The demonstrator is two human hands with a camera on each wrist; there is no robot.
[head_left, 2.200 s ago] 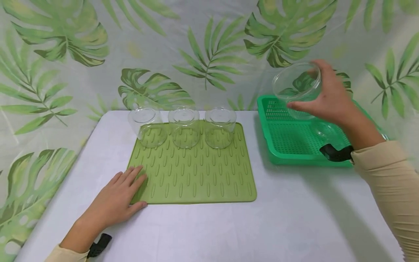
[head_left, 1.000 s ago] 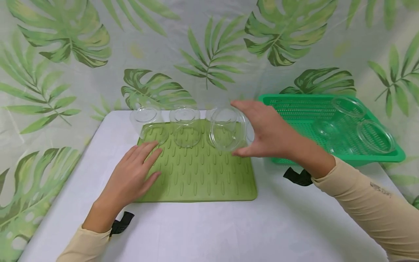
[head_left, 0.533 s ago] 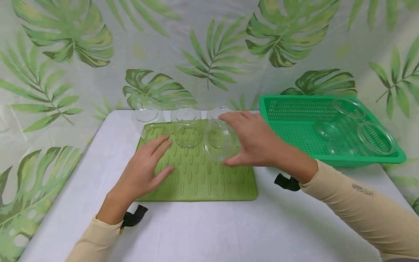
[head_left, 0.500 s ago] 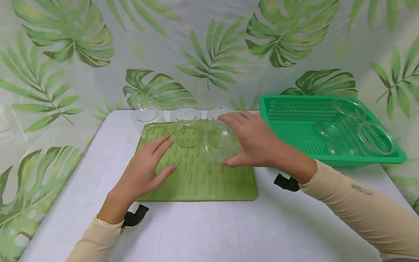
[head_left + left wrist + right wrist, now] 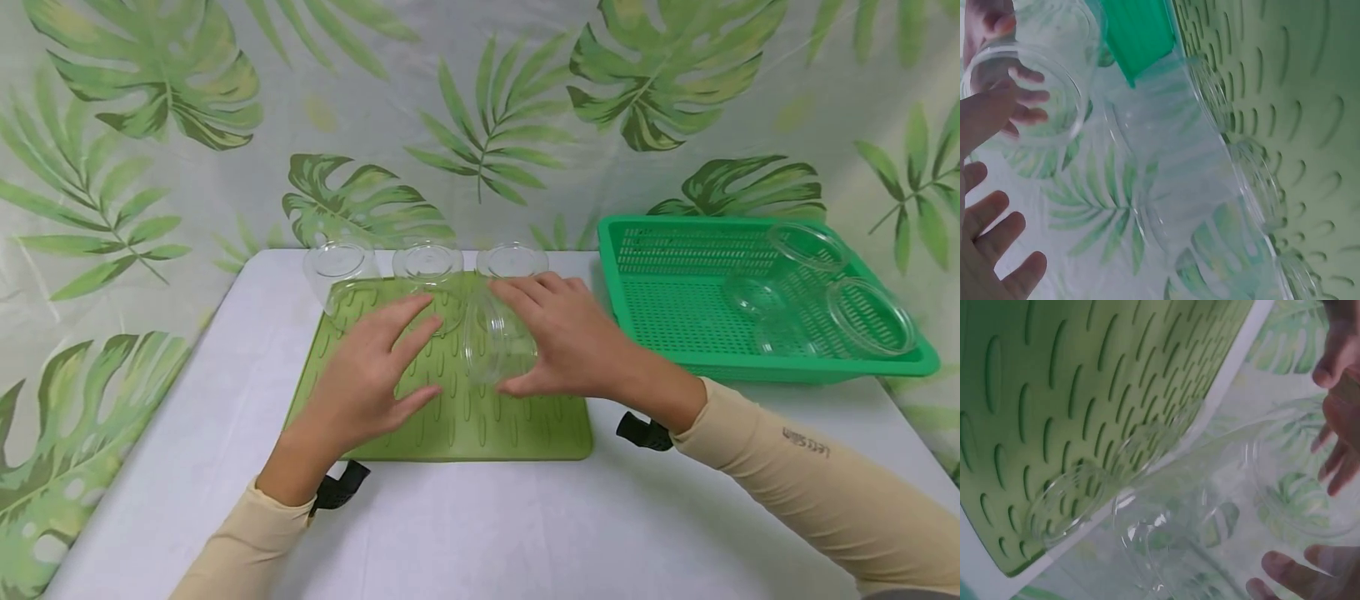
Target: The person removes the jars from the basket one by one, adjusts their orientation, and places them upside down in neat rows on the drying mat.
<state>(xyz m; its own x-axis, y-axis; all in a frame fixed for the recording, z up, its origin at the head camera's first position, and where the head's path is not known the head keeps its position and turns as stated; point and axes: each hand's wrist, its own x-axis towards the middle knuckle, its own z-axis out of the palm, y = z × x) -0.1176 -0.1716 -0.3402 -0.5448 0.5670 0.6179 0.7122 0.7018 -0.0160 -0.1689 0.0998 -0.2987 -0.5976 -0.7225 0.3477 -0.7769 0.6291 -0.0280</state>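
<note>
My right hand (image 5: 570,337) grips a clear round cup (image 5: 495,342) above the olive-green ribbed mat (image 5: 540,433). That cup is tilted on its side, its mouth turned toward my left hand (image 5: 367,367). The left hand hovers over the left part of the mat, fingers spread and holding nothing; a gap separates it from the cup. In the left wrist view the cup's rim (image 5: 1079,94) appears beside the left fingers. Along the mat's far edge, three similar cups stand upside down in a row: left (image 5: 339,262), middle (image 5: 428,262) and right (image 5: 513,260), the last partly hidden.
A green slotted basket (image 5: 675,222) sits on the right of the white-covered table (image 5: 480,533). Inside it, at the right, lie clear cups, one near the front (image 5: 870,317) and one behind (image 5: 806,246). A leaf-print cloth (image 5: 525,108) hangs right behind the table.
The right hand has brought the cup from above the basket leftward over the mat, then lowered it and tipped it sideways. The left hand has moved right, from the mat's left edge toward the cup.
</note>
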